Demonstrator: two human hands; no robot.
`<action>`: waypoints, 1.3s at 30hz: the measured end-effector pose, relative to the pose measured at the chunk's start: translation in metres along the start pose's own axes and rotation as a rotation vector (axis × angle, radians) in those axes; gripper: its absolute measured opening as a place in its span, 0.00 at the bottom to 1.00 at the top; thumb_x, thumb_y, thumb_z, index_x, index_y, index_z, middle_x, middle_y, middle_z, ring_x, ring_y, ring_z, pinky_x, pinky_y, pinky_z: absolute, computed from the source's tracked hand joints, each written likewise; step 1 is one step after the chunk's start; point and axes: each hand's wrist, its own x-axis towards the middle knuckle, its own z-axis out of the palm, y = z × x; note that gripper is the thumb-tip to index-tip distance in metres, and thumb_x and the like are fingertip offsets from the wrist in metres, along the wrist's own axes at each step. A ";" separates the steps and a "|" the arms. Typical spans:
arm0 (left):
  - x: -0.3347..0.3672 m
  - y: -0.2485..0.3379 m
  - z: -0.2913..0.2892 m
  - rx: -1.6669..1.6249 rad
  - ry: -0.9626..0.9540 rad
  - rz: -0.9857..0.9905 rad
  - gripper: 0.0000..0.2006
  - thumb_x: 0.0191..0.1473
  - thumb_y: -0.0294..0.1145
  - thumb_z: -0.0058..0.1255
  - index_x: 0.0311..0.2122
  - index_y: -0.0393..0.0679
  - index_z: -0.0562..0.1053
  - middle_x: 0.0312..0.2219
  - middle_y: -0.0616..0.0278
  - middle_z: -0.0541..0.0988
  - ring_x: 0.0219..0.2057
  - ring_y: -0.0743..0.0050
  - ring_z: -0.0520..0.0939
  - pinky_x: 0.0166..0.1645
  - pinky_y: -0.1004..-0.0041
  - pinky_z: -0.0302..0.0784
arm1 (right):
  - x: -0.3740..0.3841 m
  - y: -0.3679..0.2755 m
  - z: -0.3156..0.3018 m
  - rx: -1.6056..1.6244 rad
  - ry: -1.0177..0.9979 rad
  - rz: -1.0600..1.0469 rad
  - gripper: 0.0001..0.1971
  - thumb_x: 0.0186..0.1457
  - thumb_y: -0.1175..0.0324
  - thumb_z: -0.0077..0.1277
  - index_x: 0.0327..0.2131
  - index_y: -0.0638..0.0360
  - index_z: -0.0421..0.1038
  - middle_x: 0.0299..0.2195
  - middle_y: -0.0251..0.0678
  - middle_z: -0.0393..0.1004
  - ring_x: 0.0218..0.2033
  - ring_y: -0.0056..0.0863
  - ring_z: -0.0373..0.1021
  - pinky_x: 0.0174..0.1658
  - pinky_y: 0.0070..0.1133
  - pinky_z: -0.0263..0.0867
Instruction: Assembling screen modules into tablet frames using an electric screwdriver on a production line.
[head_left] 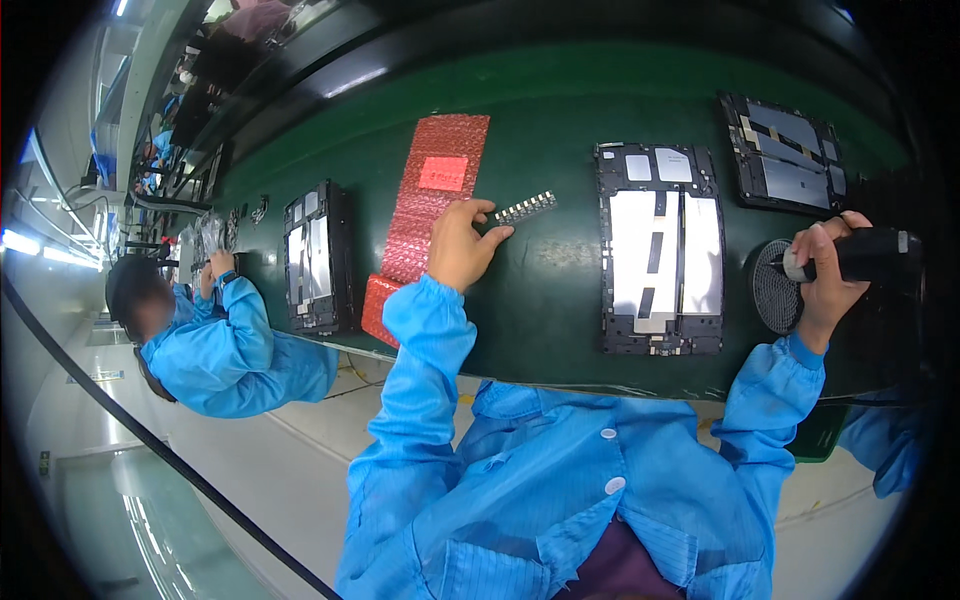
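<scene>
The left hand [462, 243] is pinching the near end of a narrow strip of small parts [530, 207] between thumb and fingers; whether the strip is lying on the green worktop [550, 320] or lifted slightly is hard to tell. The right hand [825, 272] is clasping a black cylindrical tool [882, 254] by its pale nose, near a round grey dish [776, 308]. Between the hands an opened flat device [665, 240] is lying. Red bubble wrap [412, 225] is resting just left of the left hand.

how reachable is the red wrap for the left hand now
Probably yes: the left hand is close by the red wrap, with nothing visible between, though it seems to touch the strip.
</scene>
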 end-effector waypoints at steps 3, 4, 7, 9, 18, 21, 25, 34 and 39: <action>0.015 -0.019 0.002 -0.014 -0.141 0.119 0.13 0.39 0.26 0.62 0.32 0.35 0.74 0.24 0.58 0.77 0.21 0.80 0.74 0.26 0.78 0.70 | 0.001 -0.012 0.020 0.076 0.011 0.023 0.18 0.45 0.77 0.54 0.43 0.60 0.64 0.18 0.33 0.68 0.18 0.23 0.67 0.28 0.21 0.67; 0.018 -0.026 0.001 -0.113 -0.191 0.080 0.13 0.39 0.26 0.62 0.31 0.35 0.74 0.24 0.60 0.77 0.21 0.82 0.74 0.25 0.79 0.69 | 0.001 -0.014 0.024 0.101 0.006 0.032 0.18 0.46 0.78 0.53 0.43 0.60 0.64 0.18 0.33 0.68 0.18 0.23 0.67 0.28 0.21 0.66; 0.028 -0.024 -0.001 -0.379 -0.335 -0.059 0.12 0.37 0.24 0.64 0.30 0.35 0.74 0.23 0.61 0.78 0.22 0.80 0.76 0.26 0.80 0.70 | 0.000 -0.018 0.034 0.120 0.030 0.051 0.18 0.46 0.78 0.52 0.43 0.59 0.63 0.18 0.33 0.68 0.18 0.23 0.67 0.27 0.21 0.66; 0.032 -0.017 -0.008 -0.558 -0.460 -0.219 0.09 0.37 0.24 0.64 0.25 0.36 0.75 0.21 0.62 0.78 0.22 0.81 0.77 0.26 0.82 0.71 | 0.001 -0.018 0.041 0.156 0.033 0.055 0.18 0.45 0.79 0.52 0.42 0.59 0.63 0.18 0.33 0.67 0.17 0.23 0.67 0.25 0.21 0.66; 0.027 -0.002 -0.004 -0.051 -0.296 0.036 0.07 0.38 0.26 0.62 0.22 0.36 0.75 0.17 0.56 0.77 0.19 0.68 0.78 0.25 0.72 0.71 | 0.002 -0.023 0.063 0.202 -0.003 0.050 0.18 0.45 0.78 0.53 0.41 0.59 0.62 0.17 0.34 0.67 0.16 0.23 0.66 0.24 0.21 0.66; 0.019 0.001 -0.003 -0.023 -0.216 0.166 0.06 0.38 0.26 0.60 0.21 0.37 0.75 0.18 0.54 0.77 0.21 0.60 0.78 0.28 0.69 0.72 | 0.002 -0.022 0.064 0.198 -0.009 0.046 0.18 0.44 0.78 0.54 0.41 0.59 0.62 0.17 0.34 0.67 0.16 0.23 0.66 0.24 0.21 0.66; 0.008 0.006 -0.011 -0.305 -0.193 0.244 0.05 0.42 0.25 0.58 0.24 0.36 0.74 0.20 0.58 0.78 0.22 0.69 0.79 0.29 0.73 0.74 | 0.001 -0.025 0.069 0.201 -0.029 0.056 0.19 0.44 0.78 0.54 0.42 0.59 0.62 0.17 0.34 0.68 0.16 0.23 0.66 0.24 0.20 0.66; 0.008 0.047 0.027 -0.791 -0.535 0.202 0.06 0.47 0.18 0.52 0.34 0.32 0.75 0.24 0.59 0.78 0.24 0.80 0.78 0.30 0.82 0.75 | -0.001 -0.025 0.103 0.184 -0.081 0.047 0.17 0.43 0.76 0.58 0.38 0.58 0.66 0.17 0.33 0.70 0.17 0.22 0.68 0.26 0.17 0.67; 0.016 0.056 0.042 -0.903 -0.548 0.051 0.07 0.47 0.18 0.53 0.33 0.29 0.74 0.25 0.58 0.78 0.24 0.80 0.78 0.30 0.81 0.76 | -0.002 -0.024 0.112 0.190 -0.145 0.026 0.18 0.43 0.75 0.59 0.38 0.59 0.66 0.17 0.33 0.70 0.17 0.22 0.70 0.25 0.16 0.68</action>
